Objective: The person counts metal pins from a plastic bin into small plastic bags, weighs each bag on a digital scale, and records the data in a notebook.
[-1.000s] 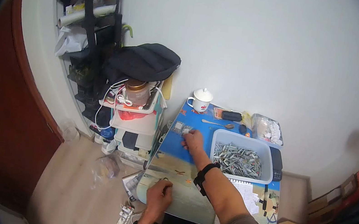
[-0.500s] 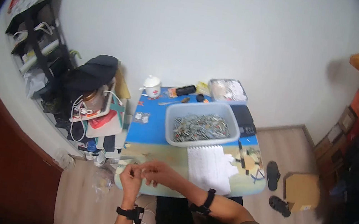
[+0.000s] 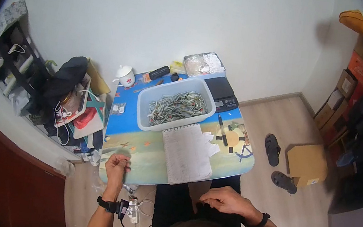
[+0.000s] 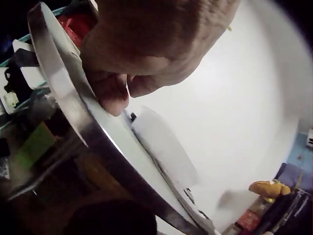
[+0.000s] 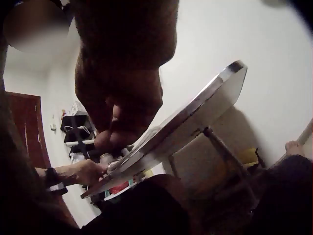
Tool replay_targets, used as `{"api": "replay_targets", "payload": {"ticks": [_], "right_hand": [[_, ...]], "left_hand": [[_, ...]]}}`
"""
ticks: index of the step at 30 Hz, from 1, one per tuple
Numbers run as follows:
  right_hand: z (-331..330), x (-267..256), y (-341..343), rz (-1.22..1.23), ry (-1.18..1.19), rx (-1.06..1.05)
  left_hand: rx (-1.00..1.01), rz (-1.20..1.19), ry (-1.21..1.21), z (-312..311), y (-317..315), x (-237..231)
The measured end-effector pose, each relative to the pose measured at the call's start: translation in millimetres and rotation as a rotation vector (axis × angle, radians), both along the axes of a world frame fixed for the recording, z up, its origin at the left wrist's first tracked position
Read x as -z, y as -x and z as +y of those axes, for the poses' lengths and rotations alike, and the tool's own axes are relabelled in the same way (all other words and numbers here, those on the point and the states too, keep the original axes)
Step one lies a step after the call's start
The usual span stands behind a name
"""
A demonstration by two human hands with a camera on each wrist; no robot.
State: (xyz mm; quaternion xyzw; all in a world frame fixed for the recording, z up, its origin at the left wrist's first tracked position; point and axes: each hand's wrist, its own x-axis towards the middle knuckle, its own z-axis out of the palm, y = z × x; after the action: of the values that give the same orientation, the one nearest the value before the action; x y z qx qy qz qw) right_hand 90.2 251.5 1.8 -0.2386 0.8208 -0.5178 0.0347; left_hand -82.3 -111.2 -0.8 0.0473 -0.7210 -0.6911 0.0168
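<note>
In the lower left of the head view, the left hand (image 3: 117,168) is over the near left corner of the table (image 3: 148,170), thumb and fingers drawn in with the tips close together. I can't tell whether anything small is pinched there, nor whether the hand rests on the tabletop. The right hand (image 3: 226,199) is at lower right, over the person's dark-clothed lap and just off the table's near edge. Its fingers are bent and bunched; from the right wrist view, too dark at the tips, I can't say if they hold something.

Between the two hands, at the bottom middle, a spiral notebook (image 3: 186,158) lies open to a page near the table's edge, with torn white paper (image 3: 210,146) sticking out on its right. Just beyond is a pale plastic tub (image 3: 145,101), heaped with small metal rods (image 3: 177,108). A black scale (image 3: 220,90) is beside the tub's right end, and a pen (image 3: 223,129) lies below it. Left of the tub are small clear packets (image 3: 118,108); farther up, a lidded white mug (image 3: 125,77) stands near a black case (image 3: 159,72). Slippers (image 3: 272,150) and a piece of cardboard (image 3: 308,164) lie on the floor at right.
</note>
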Motion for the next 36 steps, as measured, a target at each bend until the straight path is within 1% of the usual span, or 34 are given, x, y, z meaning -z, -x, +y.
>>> {"api": "replay_targets", "payload": {"ticks": [1, 2, 4, 5, 7, 8, 9, 10, 11, 13, 15, 16, 17, 19, 20, 21, 24, 25, 26, 28, 29, 31, 32, 36], "right_hand": [[5.6, -1.4, 0.2, -0.026, 0.060, 0.040], [11.0, -1.1, 2.1, -0.031, 0.058, 0.036], [22.1, 0.6, 6.2, -0.025, 0.136, 0.153], [28.7, 0.5, 8.5, -0.028, 0.135, 0.143], [40.7, -1.1, 14.2, -0.021, 0.083, 0.198], [44.6, -0.7, 16.9, -0.019, 0.082, 0.190], [49.1, 0.7, 18.7, -0.014, 0.137, 0.219], [53.8, 1.8, 20.2, -0.011, 0.191, 0.249], [57.9, 1.4, 22.8, -0.012, 0.186, 0.240], [61.5, 0.0, 29.2, 0.090, 0.110, 0.311], [65.2, 1.8, 32.6, 0.093, 0.117, 0.310], [67.5, 3.3, 32.6, 0.057, 0.108, 0.313], [69.2, 4.2, 31.8, 0.020, 0.098, 0.317], [70.6, 1.0, 29.8, -0.011, 0.085, 0.340], [72.6, -0.5, 29.2, -0.064, 0.104, 0.338], [74.6, -1.5, 29.1, -0.118, 0.121, 0.335], [81.3, -8.9, 32.9, -0.159, 0.029, 0.318], [82.3, -12.8, 34.8, -0.191, -0.018, 0.316], [83.9, -15.9, 38.8, -0.193, -0.027, 0.313], [89.0, -22.2, 50.7, -0.088, -0.197, 0.210], [93.3, -24.8, 56.8, -0.090, -0.201, 0.207], [99.3, -36.2, 75.7, -0.050, -0.321, 0.071], [97.2, -52.9, 86.1, 0.002, -0.375, 0.082], [102.7, -103.3, 139.7, 0.014, -0.427, 0.037]], "left_hand": [[-0.003, -0.007, -0.002, 9.6, -5.1, -6.9], [0.055, 0.024, 0.014, 20.0, -9.1, -13.3], [0.157, 0.085, 0.014, 43.7, -13.2, -22.8], [0.147, 0.082, 0.013, 56.8, -14.8, -28.4], [0.264, 0.117, -0.040, 84.7, -16.3, -43.0], [0.280, 0.124, -0.006, 99.4, -16.6, -51.4], [0.272, 0.128, -0.009, 111.5, -14.6, -56.1], [0.319, 0.135, -0.020, 122.1, -12.7, -59.2], [0.365, 0.140, -0.033, 132.2, -11.3, -61.8], [0.383, 0.109, -0.060, 150.3, -7.9, -66.4], [0.491, 0.041, -0.154, 167.5, -4.0, -67.8], [0.543, 0.042, -0.175, 176.7, -2.4, -69.4], [0.542, 0.047, -0.185, 184.8, -1.5, -71.8], [0.682, -0.053, -0.226, 198.1, 1.4, -74.7], [0.742, -0.075, -0.286, 202.8, 4.4, -71.2], [0.741, -0.070, -0.301, 209.0, 6.6, -71.3], [0.912, -0.107, -0.363, 226.5, 13.3, -77.6], [0.907, -0.104, -0.374, 231.6, 15.7, -80.6], [0.972, -0.087, -0.430, 236.7, 17.6, -84.1], [1.079, -0.076, -0.508, 243.1, 23.1, -96.0], [1.076, -0.075, -0.513, 245.3, 25.6, -100.3], [1.116, -0.041, -0.574, 247.8, 31.3, -106.2], [1.144, -0.027, -0.573, 246.3, 35.3, -108.2], [1.112, -0.017, -0.587, 239.2, 47.6, -113.9]]}}
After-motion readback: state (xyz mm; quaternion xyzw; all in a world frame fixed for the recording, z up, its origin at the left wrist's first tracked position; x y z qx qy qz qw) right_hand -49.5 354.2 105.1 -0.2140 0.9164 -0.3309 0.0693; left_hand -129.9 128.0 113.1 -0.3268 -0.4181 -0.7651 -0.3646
